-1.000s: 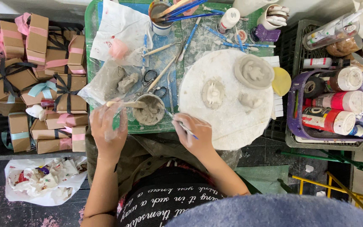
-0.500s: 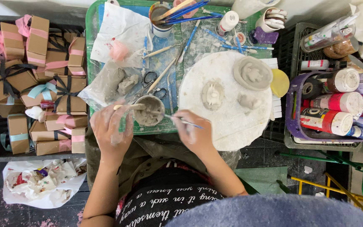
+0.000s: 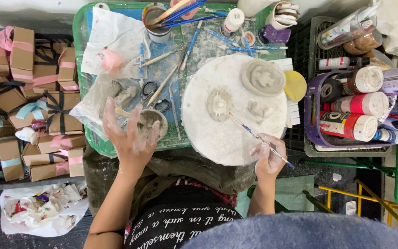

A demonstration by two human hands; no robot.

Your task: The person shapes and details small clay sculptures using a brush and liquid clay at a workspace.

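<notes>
A cluttered craft worktop (image 3: 93, 138) fills the view from above, its green surface smeared with grey clay and spread with sheets of plastic and paper. To the left sits a dark crate of brown gift boxes (image 3: 28, 106) tied with pink, black and pale blue ribbon, and on the floor below it lies a white bag of crumpled scraps (image 3: 42, 207). To the right, a purple basket (image 3: 318, 129) holds paint bottles with white caps lying on their sides.

At the centre right of the worktop is a round white board (image 3: 217, 133) dusted with clay. On it rest a small clay figure (image 3: 219, 102), a second clay lump (image 3: 260, 109) just to its right, and farther off a shallow clay dish with a relief shape (image 3: 263, 77). A yellow disc (image 3: 295, 85) lies at the board's right edge. At the far edge stands a cup of brushes (image 3: 157, 18).

The left hand (image 3: 127, 136), coated in grey slip, hovers spread over a small clay-filled bowl (image 3: 155, 122) at the near left of the board; its fingers are splayed wide and grip nothing that can be seen, though a wooden stick (image 3: 121, 112) shows beside them. The right hand (image 3: 267, 159) is at the near right rim of the board, fingers pinched closed around a thin blue-handled brush (image 3: 254, 134), whose tip points up and left toward the small clay figure without clearly touching it.

Scissors (image 3: 155, 94) and wooden modelling tools (image 3: 164, 83) lie between bowl and cup.
</notes>
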